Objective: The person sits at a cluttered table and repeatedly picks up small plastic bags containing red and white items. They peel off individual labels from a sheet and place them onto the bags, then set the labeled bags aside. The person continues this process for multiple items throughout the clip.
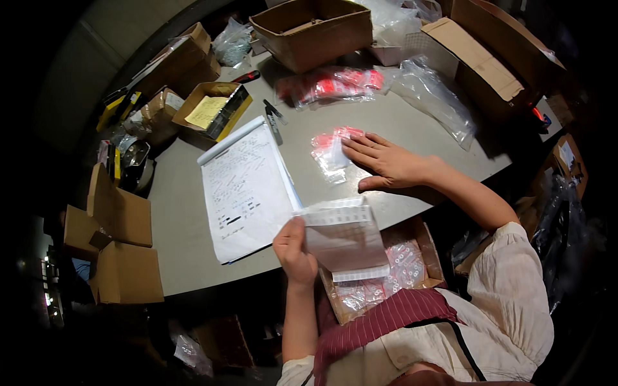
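My left hand [296, 254] grips a folded sheet of small white labels [347, 241] by its left edge, over the front of the table. Fingers stretched out, my right hand [386, 162] lies on a small pile of clear plastic packets with red print [331, 154]. Part of that pile is hidden under the fingertips. Below the label sheet, a cardboard box [432, 252] sits near my lap, holding several clear packets with small white rings [405, 264]. The sheet covers part of this box.
A handwritten notepad [248, 186] lies left of my hands, beside black markers [273, 122]. Behind are red-and-clear bags [331, 85], a large brown box [312, 35] and a clear plastic bag [434, 96]. An open carton [125, 267] stands at the left edge.
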Demonstrator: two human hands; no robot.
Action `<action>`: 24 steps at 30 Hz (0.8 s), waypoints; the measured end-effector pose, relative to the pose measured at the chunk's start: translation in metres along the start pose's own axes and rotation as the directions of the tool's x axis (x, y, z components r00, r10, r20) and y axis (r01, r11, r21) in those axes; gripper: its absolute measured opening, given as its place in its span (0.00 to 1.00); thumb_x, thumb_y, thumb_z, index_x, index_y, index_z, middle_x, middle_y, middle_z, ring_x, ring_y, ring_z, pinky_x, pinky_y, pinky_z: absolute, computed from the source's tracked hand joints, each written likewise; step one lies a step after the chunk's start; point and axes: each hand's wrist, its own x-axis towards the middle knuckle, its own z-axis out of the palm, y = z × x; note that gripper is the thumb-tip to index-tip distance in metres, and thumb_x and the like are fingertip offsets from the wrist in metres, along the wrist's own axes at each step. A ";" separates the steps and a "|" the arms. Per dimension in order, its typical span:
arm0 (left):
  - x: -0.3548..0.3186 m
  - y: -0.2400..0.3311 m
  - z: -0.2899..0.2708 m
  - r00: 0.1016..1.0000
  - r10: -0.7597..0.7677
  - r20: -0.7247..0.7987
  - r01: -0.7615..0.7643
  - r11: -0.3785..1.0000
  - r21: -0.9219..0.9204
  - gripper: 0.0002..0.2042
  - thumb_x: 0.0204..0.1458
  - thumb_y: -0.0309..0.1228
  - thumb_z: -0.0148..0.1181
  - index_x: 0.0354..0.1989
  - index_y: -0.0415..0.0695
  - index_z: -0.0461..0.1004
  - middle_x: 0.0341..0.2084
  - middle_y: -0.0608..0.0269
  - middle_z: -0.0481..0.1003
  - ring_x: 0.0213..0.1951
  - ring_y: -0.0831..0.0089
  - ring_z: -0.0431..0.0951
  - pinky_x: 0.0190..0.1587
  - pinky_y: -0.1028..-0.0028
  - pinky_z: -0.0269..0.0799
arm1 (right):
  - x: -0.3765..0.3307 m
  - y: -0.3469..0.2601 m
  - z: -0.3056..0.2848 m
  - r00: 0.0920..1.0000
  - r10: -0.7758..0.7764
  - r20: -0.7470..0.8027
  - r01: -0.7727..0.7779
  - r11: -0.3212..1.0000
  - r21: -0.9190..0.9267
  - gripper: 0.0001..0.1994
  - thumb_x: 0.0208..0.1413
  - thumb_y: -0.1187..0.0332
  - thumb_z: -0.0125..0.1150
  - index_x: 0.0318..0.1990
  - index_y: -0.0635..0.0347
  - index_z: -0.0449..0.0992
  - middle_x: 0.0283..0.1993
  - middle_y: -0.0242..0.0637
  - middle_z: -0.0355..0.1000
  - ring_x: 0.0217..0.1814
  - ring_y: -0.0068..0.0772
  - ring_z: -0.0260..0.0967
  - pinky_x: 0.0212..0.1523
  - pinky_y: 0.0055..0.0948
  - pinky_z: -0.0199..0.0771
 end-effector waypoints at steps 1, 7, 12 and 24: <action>-0.003 0.001 0.011 0.999 0.027 -0.020 -0.026 0.999 0.047 0.13 0.66 0.29 0.58 0.27 0.38 0.76 0.24 0.78 0.70 0.28 0.88 0.61 0.31 0.81 0.54 | -0.005 -0.002 -0.002 0.999 0.000 0.036 0.000 1.000 -0.005 0.46 0.66 0.36 0.48 0.75 0.70 0.54 0.80 0.57 0.48 0.84 0.56 0.43 0.81 0.52 0.41; -0.006 0.002 0.001 0.972 -0.032 0.232 -0.028 0.967 0.253 0.11 0.66 0.26 0.58 0.30 0.35 0.78 0.27 0.71 0.76 0.30 0.84 0.69 0.34 0.80 0.63 | -0.055 -0.025 -0.031 0.980 0.001 0.200 -0.005 1.000 0.020 0.51 0.65 0.30 0.43 0.77 0.71 0.48 0.82 0.57 0.43 0.86 0.54 0.35 0.83 0.51 0.30; -0.009 0.002 0.006 0.951 0.024 0.309 -0.163 0.887 0.433 0.11 0.62 0.27 0.65 0.26 0.35 0.78 0.22 0.72 0.72 0.27 0.84 0.66 0.31 0.78 0.61 | -0.071 -0.023 -0.030 0.988 0.137 -0.068 -0.102 0.922 0.374 0.37 0.68 0.48 0.55 0.74 0.66 0.58 0.79 0.56 0.53 0.83 0.53 0.46 0.80 0.48 0.45; -0.010 -0.001 0.013 0.918 0.070 0.389 -0.264 0.842 0.471 0.06 0.59 0.25 0.67 0.35 0.33 0.83 0.26 0.63 0.78 0.29 0.78 0.74 0.33 0.76 0.67 | 0.005 -0.097 -0.066 0.993 0.086 0.077 -0.115 0.809 0.576 0.12 0.60 0.68 0.62 0.48 0.66 0.74 0.49 0.51 0.74 0.52 0.54 0.73 0.54 0.45 0.74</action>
